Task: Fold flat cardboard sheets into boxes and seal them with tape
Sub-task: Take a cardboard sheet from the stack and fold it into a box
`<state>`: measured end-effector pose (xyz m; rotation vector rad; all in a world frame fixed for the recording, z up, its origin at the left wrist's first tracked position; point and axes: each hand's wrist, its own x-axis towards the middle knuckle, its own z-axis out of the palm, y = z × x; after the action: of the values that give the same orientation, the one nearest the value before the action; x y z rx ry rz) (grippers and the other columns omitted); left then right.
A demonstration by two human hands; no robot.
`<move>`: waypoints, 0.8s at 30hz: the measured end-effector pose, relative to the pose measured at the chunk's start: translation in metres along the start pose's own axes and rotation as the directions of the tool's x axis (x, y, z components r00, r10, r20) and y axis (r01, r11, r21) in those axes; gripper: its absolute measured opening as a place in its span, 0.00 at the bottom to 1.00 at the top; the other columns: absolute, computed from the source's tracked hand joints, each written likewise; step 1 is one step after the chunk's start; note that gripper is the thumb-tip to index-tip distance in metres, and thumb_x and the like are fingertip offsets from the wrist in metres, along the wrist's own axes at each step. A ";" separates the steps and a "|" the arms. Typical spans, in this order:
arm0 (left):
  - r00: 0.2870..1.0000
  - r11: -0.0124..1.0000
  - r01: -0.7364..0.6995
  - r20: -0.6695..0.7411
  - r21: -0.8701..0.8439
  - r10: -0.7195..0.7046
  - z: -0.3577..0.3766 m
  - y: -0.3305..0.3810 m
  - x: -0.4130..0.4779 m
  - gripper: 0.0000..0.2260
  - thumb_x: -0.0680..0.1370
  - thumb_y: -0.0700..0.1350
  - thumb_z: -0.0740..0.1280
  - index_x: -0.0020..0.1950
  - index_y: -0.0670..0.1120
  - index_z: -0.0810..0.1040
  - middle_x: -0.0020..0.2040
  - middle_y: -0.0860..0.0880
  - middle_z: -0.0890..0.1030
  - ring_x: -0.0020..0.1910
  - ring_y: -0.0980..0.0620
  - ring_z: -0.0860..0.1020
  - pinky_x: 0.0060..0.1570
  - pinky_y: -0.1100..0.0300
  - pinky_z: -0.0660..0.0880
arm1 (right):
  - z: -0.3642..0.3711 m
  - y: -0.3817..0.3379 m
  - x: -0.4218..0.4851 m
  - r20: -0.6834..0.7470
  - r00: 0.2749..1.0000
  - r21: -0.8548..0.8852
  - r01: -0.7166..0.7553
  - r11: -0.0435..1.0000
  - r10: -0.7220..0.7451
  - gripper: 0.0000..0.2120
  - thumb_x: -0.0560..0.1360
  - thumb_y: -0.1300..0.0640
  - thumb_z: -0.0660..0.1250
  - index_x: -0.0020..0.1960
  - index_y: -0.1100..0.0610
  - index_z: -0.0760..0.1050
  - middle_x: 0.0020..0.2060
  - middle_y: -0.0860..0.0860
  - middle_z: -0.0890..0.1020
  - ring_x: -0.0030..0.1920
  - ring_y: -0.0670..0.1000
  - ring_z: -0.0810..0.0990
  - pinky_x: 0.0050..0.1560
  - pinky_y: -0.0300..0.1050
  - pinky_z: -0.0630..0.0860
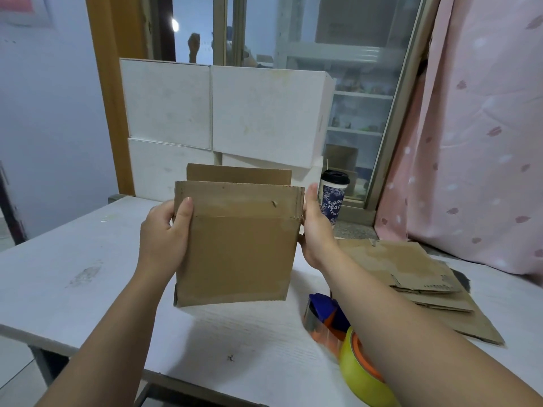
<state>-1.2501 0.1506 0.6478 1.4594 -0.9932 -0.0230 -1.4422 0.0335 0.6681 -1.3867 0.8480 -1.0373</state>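
A brown cardboard box [238, 248] is held upright above the white table [88, 259], its top flaps standing up and open. My left hand [164, 236] grips its left side, thumb on the front face. Along the right edge my right hand [314, 227] holds the box, with the fingers hidden behind it. A blue and orange tape dispenser [323, 315] lies on the table under my right forearm. Beside the dispenser, partly hidden by that arm, sits a yellow tape roll [358, 371].
Flat cardboard sheets [411, 277] are stacked on the table at the right. White boxes [223, 113] are piled at the back. A paper cup with a black lid [333, 195] stands behind the box. A pink curtain [484, 127] hangs at the right.
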 end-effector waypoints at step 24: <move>0.936 0.872 0.349 0.183 -0.343 -0.302 -0.012 0.035 0.014 0.17 0.76 0.34 0.60 0.52 0.56 0.79 0.61 0.47 0.74 0.48 0.49 0.75 0.39 0.58 0.71 | 0.016 -0.037 -0.015 -0.038 0.999 -0.148 -0.019 0.989 0.014 0.18 0.72 0.69 0.57 0.52 0.49 0.73 0.37 0.49 0.71 0.39 0.49 0.68 0.37 0.42 0.63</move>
<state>-1.2533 0.1587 0.6865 1.2659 -0.7766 -0.5293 -1.4356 0.0568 0.7040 -1.4864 0.9783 -1.0062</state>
